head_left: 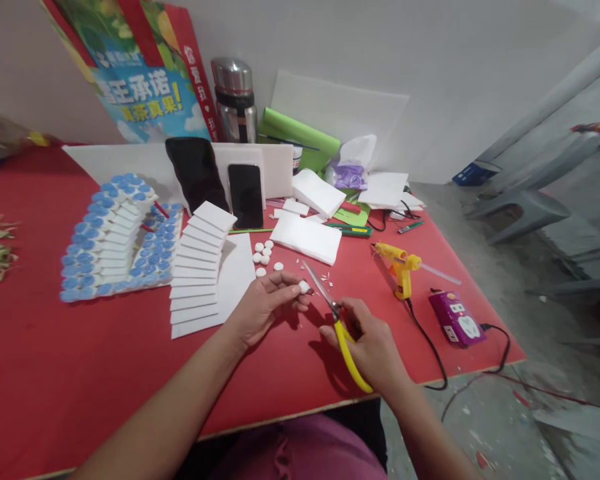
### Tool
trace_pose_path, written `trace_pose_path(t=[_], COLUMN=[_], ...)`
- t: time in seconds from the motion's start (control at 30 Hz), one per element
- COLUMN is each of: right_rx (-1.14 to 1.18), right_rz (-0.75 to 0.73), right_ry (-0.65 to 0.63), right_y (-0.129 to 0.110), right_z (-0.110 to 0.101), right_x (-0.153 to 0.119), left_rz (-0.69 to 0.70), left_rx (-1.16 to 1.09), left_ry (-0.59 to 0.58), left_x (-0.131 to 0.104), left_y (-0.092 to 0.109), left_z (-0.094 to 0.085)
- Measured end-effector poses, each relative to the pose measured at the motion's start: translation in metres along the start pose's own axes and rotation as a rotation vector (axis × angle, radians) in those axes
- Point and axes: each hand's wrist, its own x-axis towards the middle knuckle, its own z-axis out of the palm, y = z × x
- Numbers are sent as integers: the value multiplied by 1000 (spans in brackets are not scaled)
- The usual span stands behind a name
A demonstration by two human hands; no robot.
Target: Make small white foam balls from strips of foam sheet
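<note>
A red-covered table (105,367) stands against a pale wall (455,80). The left hand (270,300) pinches a small rounded white piece (304,287); the right hand (373,339) curls round yellow-handled metal scissors (351,360) — blades just beside the piece. Apparent step: trimming — another cut calls for aligning the blades.

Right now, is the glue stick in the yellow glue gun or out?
It looks partly in: one end of the glue stick meets the back of the yellow glue gun, and the rest pokes out.
</note>
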Motion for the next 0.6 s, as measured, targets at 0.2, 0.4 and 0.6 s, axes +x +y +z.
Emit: trace_pose_path(t=[0.2, 0.4, 0.6], right_rx=[-112, -401, -623], right_rz=[143, 290, 338], right_ry=[118, 88, -57], right_y=[10, 26, 22], right_z=[-15, -27, -24], right_x=[5, 11, 18], left_rz=[107, 252, 542], left_rx=[67, 221, 636], left_ry=[-16, -9, 16], left_x=[-1, -1, -4], left_y=[1, -5, -1], left_z=[1, -3, -3])
